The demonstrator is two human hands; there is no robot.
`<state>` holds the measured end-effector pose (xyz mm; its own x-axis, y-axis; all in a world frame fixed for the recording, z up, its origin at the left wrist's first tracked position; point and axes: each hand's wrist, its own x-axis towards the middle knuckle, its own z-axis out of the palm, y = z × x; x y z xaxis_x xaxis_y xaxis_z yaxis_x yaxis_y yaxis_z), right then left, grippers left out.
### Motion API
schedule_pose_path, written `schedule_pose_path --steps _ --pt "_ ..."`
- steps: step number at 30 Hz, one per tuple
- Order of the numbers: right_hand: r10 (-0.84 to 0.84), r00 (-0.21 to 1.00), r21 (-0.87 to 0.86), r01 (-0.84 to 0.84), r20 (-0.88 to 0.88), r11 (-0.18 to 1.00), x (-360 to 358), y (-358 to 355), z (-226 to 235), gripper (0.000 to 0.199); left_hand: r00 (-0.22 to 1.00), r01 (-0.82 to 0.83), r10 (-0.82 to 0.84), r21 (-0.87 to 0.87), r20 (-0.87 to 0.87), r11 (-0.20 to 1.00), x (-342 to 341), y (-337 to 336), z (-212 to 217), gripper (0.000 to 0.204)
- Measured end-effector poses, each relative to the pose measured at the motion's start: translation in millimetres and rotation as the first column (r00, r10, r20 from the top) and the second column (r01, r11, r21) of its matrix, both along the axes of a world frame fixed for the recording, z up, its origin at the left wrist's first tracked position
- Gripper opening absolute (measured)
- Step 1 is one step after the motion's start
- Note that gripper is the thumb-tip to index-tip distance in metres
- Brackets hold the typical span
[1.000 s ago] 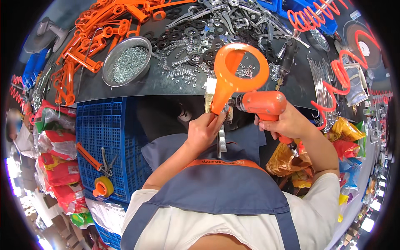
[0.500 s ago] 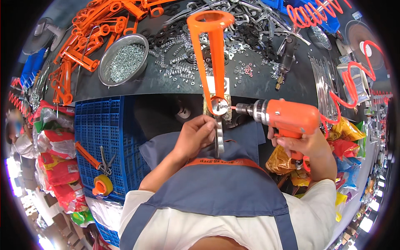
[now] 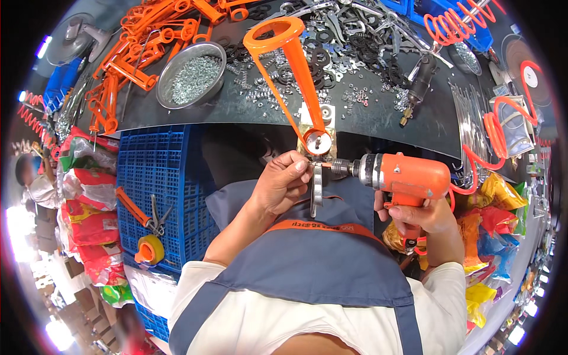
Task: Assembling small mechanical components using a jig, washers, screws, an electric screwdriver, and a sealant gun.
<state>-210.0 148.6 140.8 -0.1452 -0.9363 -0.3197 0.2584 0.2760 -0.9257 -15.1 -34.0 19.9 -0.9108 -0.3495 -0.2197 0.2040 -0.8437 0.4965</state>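
Observation:
An orange drill is gripped in my right hand, its chuck pointing left. The thin bit reaches the top of a flat metal handle, right by the fingertips of my left hand. Those fingers are pinched together, and what they hold, if anything, is too small to make out. Just beyond stands an orange open frame with a ring at its far end, leaning to the left. A round metal disc sits at its near end, over a metal fixture at the table edge.
On the dark table lie a steel bowl of small metal parts, orange frames, springs and black pieces. A dark air tool with a red coiled hose lies right. Blue crates stand left, holding pliers and yellow tape.
The drill has moved left and nearer to me, its bit going from the disc down to the handle's top. The orange frame leans further left. My head view has shifted slightly.

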Motion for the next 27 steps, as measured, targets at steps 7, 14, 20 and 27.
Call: schedule_pose_path --steps 7,14,20,27 --pt "0.032 0.999 -0.027 -0.032 -0.004 0.999 -1 1 -5 0.043 0.996 -0.055 0.062 -0.113 0.062 0.992 0 7 3 0.025" --pt "0.087 0.996 -0.06 -0.089 -0.03 0.994 -1 1 -9 0.044 0.972 -0.104 0.142 -0.198 0.186 0.975 -6 18 16 0.035" --pt "0.097 0.992 -0.062 -0.102 -0.077 0.993 7 2 -16 0.046 0.959 -0.125 0.196 -0.317 0.206 0.94 -6 16 16 0.045" --pt "0.103 0.994 -0.071 -0.106 -0.035 0.992 7 3 -18 0.047 0.926 -0.119 0.237 -0.37 0.292 0.921 -1 17 10 0.052"
